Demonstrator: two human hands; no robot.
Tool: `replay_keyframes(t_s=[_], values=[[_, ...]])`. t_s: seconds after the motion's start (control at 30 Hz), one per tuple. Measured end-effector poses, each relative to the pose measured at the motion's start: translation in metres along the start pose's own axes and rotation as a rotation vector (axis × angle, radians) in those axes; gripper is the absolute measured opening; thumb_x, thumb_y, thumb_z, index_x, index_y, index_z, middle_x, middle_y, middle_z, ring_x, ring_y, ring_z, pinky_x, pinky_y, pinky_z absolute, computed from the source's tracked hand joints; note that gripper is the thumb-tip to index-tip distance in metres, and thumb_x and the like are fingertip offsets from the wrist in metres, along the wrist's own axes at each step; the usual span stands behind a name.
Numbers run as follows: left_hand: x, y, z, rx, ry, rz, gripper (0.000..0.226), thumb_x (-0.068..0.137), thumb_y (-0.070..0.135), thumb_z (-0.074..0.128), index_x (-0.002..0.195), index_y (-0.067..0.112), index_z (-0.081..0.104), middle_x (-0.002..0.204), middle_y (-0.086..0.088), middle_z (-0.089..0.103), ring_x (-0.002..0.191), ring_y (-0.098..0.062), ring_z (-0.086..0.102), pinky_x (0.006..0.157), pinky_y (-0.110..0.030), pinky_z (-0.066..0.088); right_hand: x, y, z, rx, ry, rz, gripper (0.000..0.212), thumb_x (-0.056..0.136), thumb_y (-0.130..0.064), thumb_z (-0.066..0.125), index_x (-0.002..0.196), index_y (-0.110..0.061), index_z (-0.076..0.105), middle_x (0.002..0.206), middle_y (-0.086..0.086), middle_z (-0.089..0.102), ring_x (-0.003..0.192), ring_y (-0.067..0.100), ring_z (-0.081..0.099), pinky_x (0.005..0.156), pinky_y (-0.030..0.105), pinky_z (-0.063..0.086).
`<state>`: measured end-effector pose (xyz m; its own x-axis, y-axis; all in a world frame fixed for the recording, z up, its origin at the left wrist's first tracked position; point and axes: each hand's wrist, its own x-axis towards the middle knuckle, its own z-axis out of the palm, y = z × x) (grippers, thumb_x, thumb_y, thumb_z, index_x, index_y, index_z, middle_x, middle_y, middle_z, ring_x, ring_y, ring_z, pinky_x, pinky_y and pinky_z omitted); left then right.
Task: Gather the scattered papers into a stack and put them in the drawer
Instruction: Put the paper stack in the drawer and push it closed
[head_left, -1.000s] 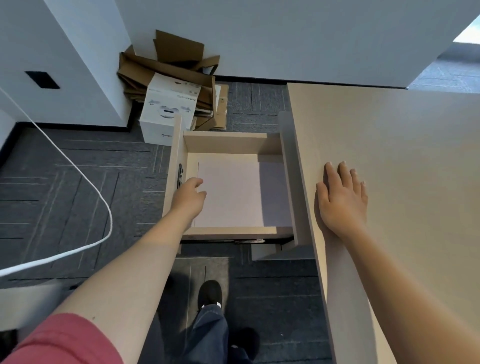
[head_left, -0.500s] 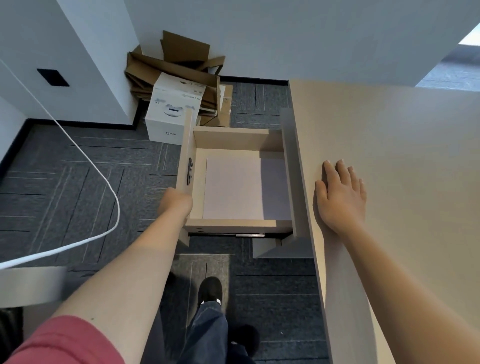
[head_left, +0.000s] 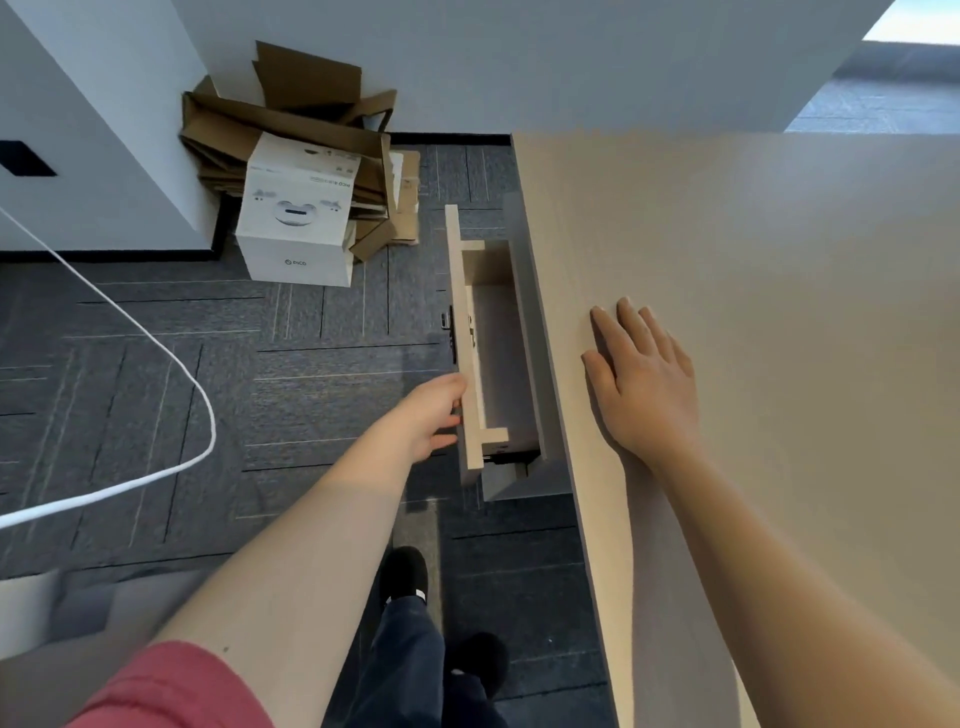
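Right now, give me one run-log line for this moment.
left hand: pushing drawer front | drawer: nearly shut | right hand: flat on desk | papers: not visible

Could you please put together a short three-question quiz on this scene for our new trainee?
1. True or false: the drawer is fully shut.
2. Which hand touches the drawer front?
3. The right hand is: A) holding paper, B) flat on the desk top, C) inside the drawer.

Key: 1. False, a narrow gap remains. 2. The left hand. 3. B.
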<state>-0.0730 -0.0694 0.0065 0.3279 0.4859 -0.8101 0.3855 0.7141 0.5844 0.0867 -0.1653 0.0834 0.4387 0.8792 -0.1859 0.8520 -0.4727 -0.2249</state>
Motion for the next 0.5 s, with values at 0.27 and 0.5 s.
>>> replay_keyframes(t_s=[0.27,0.5], values=[[0.01,0.003,0.053,-0.181,-0.14,-0.048,0.06,0.095,0.044,0.03,0.145,0.01,0.03,0.154,-0.01,0.032,0.142,-0.026,0.03,0.116,-0.04,0.026,0.0,0.002,-0.001,0.045,0.017,-0.009,0.051,0.096,-0.038,0.025,0.146,-0.028,0.019,0.159,-0.001,0.012,0.147,0.018,0.004,0.117,0.034,0.005],[0.006,0.006,0.068,-0.252,-0.154,-0.063,0.056,0.094,0.047,0.031,0.138,0.014,0.043,0.144,-0.008,0.046,0.136,-0.024,0.039,0.115,-0.044,0.03,0.001,-0.001,0.001,0.048,0.044,0.004,0.051,0.096,-0.036,0.027,0.145,-0.027,0.022,0.158,0.001,0.015,0.147,0.02,0.007,0.117,0.036,0.005]])
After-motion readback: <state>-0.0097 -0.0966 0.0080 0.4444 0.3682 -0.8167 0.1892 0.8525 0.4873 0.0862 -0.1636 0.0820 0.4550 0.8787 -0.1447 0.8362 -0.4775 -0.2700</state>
